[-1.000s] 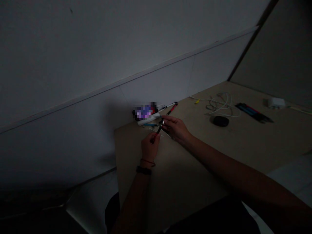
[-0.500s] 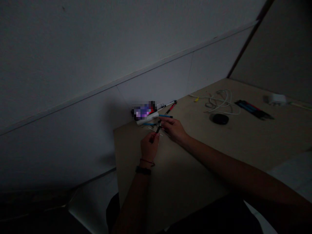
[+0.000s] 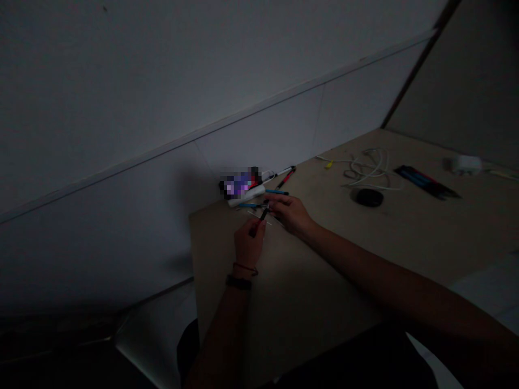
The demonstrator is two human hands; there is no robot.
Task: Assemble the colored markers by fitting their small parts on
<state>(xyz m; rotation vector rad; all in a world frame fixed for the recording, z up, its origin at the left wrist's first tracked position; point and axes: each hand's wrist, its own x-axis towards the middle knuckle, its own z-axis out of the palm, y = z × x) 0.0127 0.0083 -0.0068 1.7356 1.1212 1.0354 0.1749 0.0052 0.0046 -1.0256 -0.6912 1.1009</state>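
Along the back edge of the pale wooden desk [image 3: 308, 302], a white plastic bar [image 3: 245, 196] lies against a pixelated patch [image 3: 239, 183], and everything else here is easiest to place from that bar. Just in front of it, the person's left hand [image 3: 249, 243] has its fingers clenched round a slim black-and-red stick [image 3: 263, 217], which tilts up out of the fist. The right hand [image 3: 290, 212] comes in from the right, its fingers stretched toward the top of the stick; in this dim light I cannot tell whether they are gripping anything. Thin pale rods [image 3: 256, 217] and a blue stick [image 3: 248, 205] lie loose just in front of the bar, with a second blue stick [image 3: 277, 192] and a red-and-black pen [image 3: 286, 177] just to its right. Well to the right of the bar sit a coil of white cable [image 3: 367, 172], a round black puck [image 3: 368, 198], a dark pack of pens [image 3: 425, 181] and a white plug [image 3: 466, 165].
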